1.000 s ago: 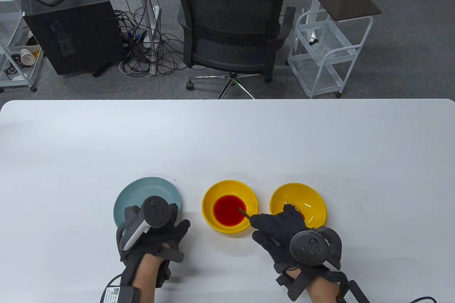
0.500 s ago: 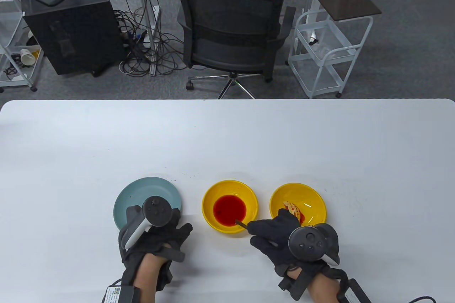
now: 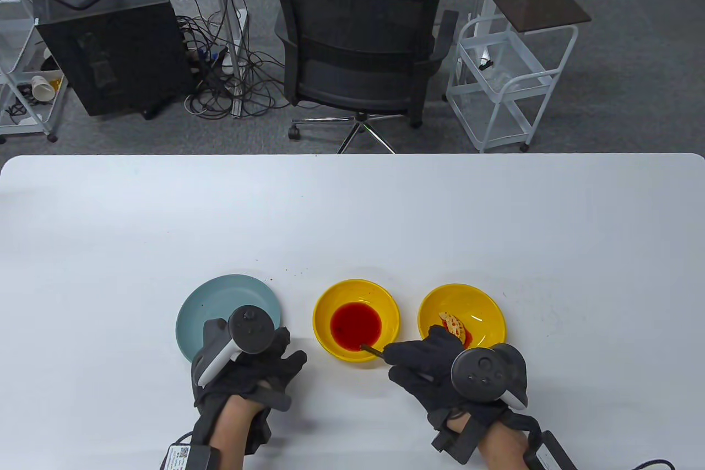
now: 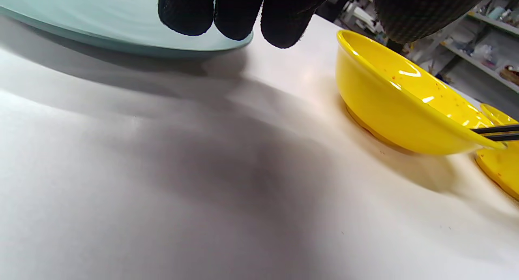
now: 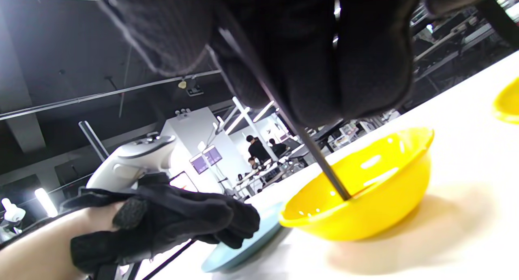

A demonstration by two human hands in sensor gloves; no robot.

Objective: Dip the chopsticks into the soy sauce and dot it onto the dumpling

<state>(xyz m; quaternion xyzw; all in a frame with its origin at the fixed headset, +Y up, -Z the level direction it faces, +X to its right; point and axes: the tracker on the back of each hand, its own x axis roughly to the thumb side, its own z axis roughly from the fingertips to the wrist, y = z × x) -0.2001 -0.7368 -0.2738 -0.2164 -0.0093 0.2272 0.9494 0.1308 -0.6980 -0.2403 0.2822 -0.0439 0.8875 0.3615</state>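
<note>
**Chopsticks tipped into the sauce bowl**

Here, at a white table, the right hand pinches a pair of dark chopsticks between its gloved fingers, the tips angled down over the near rim of the yellow sauce bowl and reaching the edge of the red soy sauce. To that bowl's right sits a second yellow bowl holding a pale dumpling marked with red dots. The left hand holds nothing and lies flat, fingers loosely spread at the near edge of a pale blue plate. Beyond the table stand a black office chair and a white wire trolley.
</note>
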